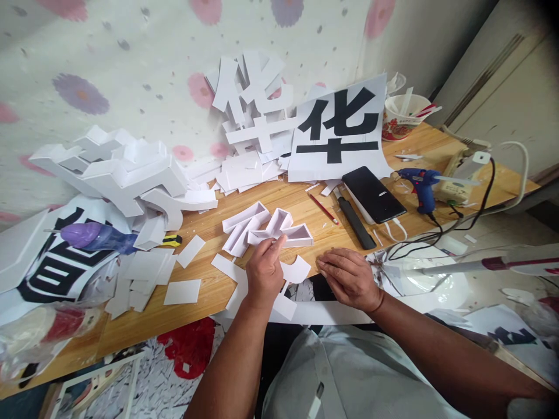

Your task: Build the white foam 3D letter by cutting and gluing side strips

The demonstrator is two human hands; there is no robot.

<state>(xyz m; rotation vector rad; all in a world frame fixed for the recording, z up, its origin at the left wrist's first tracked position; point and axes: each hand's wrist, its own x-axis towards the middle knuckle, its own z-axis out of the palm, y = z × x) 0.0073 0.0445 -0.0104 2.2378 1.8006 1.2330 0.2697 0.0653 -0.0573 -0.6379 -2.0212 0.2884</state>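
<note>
Right hand [349,279]: fingers bunched at near edge of wooden tabletop [207,224]; cannot tell whether anything held. Left hand [265,265]: fingers drawn together, touching near wall of hollow white open-topped piece [299,235], mid-tabletop. Advise light, even pressure; thin walls likely flex. Flat white curved cutout [297,269] crowds left hand. Right of piece: red pencil [324,209], long black tool [356,224]. Beyond: blue glue gun [421,189].

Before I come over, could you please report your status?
Left hand at white walled pieces. Right hand apart from them, grip unclear. Flat white cutout between the hands.
</note>
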